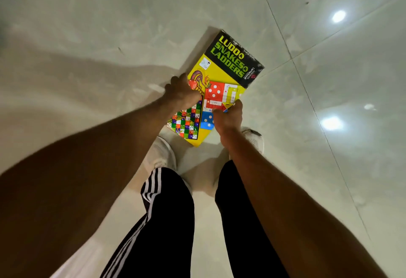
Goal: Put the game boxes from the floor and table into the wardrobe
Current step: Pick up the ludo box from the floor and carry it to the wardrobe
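Observation:
A yellow and black Ludo and Snakes and Ladders game box point(222, 80) is low over the pale tiled floor, just ahead of my feet; whether it touches the floor I cannot tell. My left hand point(182, 94) grips its left edge with fingers curled over the side. My right hand point(229, 118) grips its right edge near the lower corner, thumb on the lid. Both arms reach straight down. The box's underside is hidden.
My white shoes point(163, 152) and black striped trousers point(162, 211) stand right behind the box. Glossy floor tiles point(329, 80) with dark grout lines and ceiling light reflections spread all around.

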